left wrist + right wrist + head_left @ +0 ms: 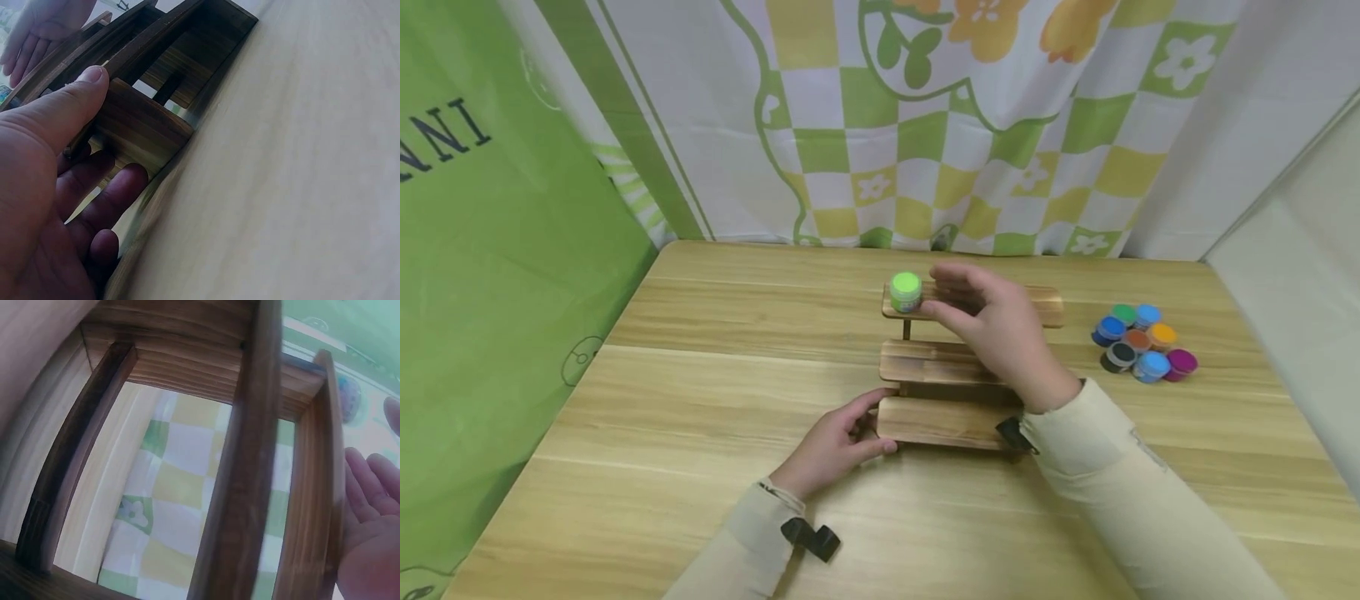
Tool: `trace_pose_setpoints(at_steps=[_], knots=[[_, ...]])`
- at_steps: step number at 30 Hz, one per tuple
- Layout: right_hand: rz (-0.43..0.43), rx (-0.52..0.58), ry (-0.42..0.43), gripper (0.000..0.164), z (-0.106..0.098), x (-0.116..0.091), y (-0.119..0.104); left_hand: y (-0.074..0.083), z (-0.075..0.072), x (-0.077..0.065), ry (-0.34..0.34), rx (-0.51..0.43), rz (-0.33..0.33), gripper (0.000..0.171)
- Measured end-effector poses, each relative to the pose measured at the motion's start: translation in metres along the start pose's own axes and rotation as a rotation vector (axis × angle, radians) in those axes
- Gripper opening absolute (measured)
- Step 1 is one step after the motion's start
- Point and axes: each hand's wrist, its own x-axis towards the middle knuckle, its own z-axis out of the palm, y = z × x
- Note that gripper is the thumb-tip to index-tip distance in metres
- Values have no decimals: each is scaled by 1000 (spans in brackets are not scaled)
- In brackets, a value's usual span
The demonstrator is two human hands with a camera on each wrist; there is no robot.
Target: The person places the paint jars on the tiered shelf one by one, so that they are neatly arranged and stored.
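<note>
A three-tier wooden stand [951, 421] rises in steps on the table. At its near left corner my left hand [831, 446] grips the end of the lowest shelf; in the left wrist view the thumb lies along the shelf edge and the fingers curl by the end panel [140, 122]. A small paint jar [906, 292] with a bright green lid stands upright at the left end of the top shelf. Just right of the jar, my right hand [1011, 333] is held over the upper shelves, fingers extended and apart, holding nothing. Its thumb tip is very close to the jar; contact is unclear.
On the right of the wooden table [700, 392], several small paint jars [1137, 342] with lids of various colours stand in a tight cluster. A patterned curtain [925, 150] hangs behind the table's back edge, and a green cloth [497, 275] hangs at the left.
</note>
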Motion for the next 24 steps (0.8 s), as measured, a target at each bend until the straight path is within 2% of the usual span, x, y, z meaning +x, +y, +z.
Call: trace_pose_setpoints(at_steps=[6, 14, 19, 24], knots=[[10, 7, 59, 41, -13, -16, 8, 0, 3, 1, -6, -21, 14, 72], [12, 51, 145, 35, -30, -40, 15, 1, 3, 1, 6, 0, 7, 72], [-21, 59, 207, 33, -36, -51, 18, 0, 2, 0, 1, 2, -1, 72], [-35, 122, 254, 32, -41, -58, 22, -1, 1, -1, 1, -5, -2, 72]])
